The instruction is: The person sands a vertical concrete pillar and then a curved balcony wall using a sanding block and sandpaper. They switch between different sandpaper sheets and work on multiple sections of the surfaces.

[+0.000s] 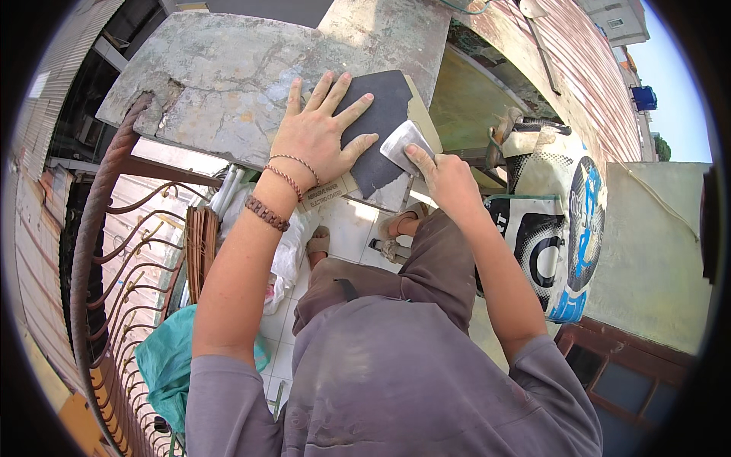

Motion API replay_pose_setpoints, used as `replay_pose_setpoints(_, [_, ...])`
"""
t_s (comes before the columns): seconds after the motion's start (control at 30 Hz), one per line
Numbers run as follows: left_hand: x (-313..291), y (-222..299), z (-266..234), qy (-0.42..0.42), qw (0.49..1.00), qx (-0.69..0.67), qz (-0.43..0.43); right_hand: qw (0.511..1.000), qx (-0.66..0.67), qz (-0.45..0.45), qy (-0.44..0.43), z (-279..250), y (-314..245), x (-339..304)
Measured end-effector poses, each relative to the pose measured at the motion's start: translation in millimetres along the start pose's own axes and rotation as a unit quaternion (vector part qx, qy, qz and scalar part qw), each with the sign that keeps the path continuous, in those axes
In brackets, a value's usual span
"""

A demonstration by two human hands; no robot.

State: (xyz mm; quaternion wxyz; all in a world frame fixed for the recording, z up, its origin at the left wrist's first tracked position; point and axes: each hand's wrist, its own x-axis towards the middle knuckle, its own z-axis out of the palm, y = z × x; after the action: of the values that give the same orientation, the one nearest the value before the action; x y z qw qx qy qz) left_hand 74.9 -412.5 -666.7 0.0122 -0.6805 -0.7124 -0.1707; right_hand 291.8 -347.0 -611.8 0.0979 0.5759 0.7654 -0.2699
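On the weathered concrete ledge [221, 68] lies a dark sheet of sandpaper [378, 99], with tan, printed sheets [420, 114] showing beneath its edges. My left hand [316, 135] is spread open, palm down, across the left side of the sheets, its thumb resting on the dark grit. A flat, pale silvery-grey piece with rounded corners [401, 145] is gripped between the thumb and fingers of my right hand [445, 179]. It sits over the right part of the sandpaper; its underside and my curled fingers are hidden.
A rusty twisted-bar railing [95, 221] curves along the left. Below it hang a teal cloth or bag [169, 365] and white plastic bags [293, 247]. A large white, black and blue printed sack [544, 206] stands at right, beside a pale wall [647, 251]. White tiles [350, 228] lie underfoot.
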Motion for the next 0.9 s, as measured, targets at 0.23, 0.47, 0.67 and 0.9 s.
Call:
replay_pose_setpoints(0.23, [-2.8,1.9,0.9,-0.003,1.000,0.001,0.000,0.998,0.053,0.017,-0.003,-2.8,0.1,4.1])
replay_pose_setpoints(0.47, [-0.9,1.8,-3.6,-0.013,1.000,-0.002,0.000,0.999,0.038,0.004,0.032,-0.4,4.8,-0.1])
replay_pose_setpoints(0.67, [2.0,2.9,-5.0,-0.018,1.000,-0.004,-0.002,0.999,0.034,0.002,0.005,-1.6,0.9,-3.3])
replay_pose_setpoints(0.9, [0.6,3.6,-6.7,-0.030,1.000,-0.003,0.000,0.999,0.007,-0.025,0.035,7.9,1.4,-14.3])
